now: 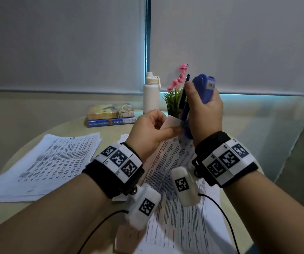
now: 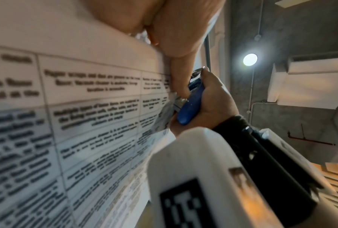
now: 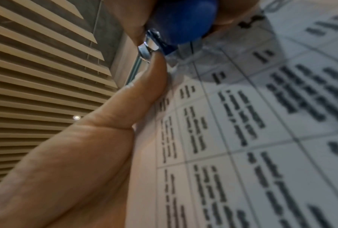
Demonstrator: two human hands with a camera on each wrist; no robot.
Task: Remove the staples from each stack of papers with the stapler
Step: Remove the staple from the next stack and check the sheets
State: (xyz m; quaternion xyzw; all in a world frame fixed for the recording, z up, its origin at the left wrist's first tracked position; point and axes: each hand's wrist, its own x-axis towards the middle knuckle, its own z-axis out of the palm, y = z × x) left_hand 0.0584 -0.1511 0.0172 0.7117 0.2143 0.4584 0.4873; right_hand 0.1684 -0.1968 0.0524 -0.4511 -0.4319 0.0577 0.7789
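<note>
**Stapler at the lifted paper corner**

Head: right hand grips blue stapler upright; left hand pinches the paper stack corner, raised above the table.
Left wrist: thumb pressed beside stapler's metal end.
Right wrist: stapler tip touches that corner.

Glossy, seemingly plastic stapler; matt paper stack.

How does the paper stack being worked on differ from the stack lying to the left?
The held stack is lifted at its top corner, pinched by the left hand against the stapler; the left stack lies flat on the table, untouched. Both carry printed text.
</note>
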